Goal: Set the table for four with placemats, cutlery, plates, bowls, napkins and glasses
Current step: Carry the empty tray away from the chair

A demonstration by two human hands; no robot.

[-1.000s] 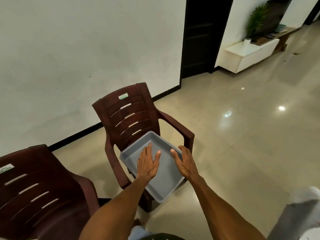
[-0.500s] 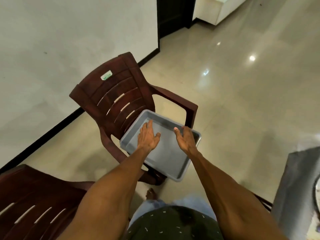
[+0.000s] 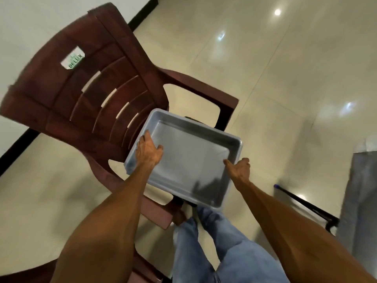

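Head view: a grey tray [image 3: 189, 152] sits on the maroon chair [image 3: 85, 94], its near corner overhanging the seat, bare floor [image 3: 285, 82] to the right; left hand [image 3: 149, 154] grasps the left rim, right hand [image 3: 239, 169] the right rim

chair [image 3: 98, 94]: maroon plastic, slatted back, white label being shown near the top
floor [image 3: 285, 78]: glossy beige tile, ceiling lights being reflected
wall [image 3: 30, 21]: white, black skirting

One head-worn camera looks steeply down, close over the chair [image 3: 98, 94] and floor [image 3: 285, 78]
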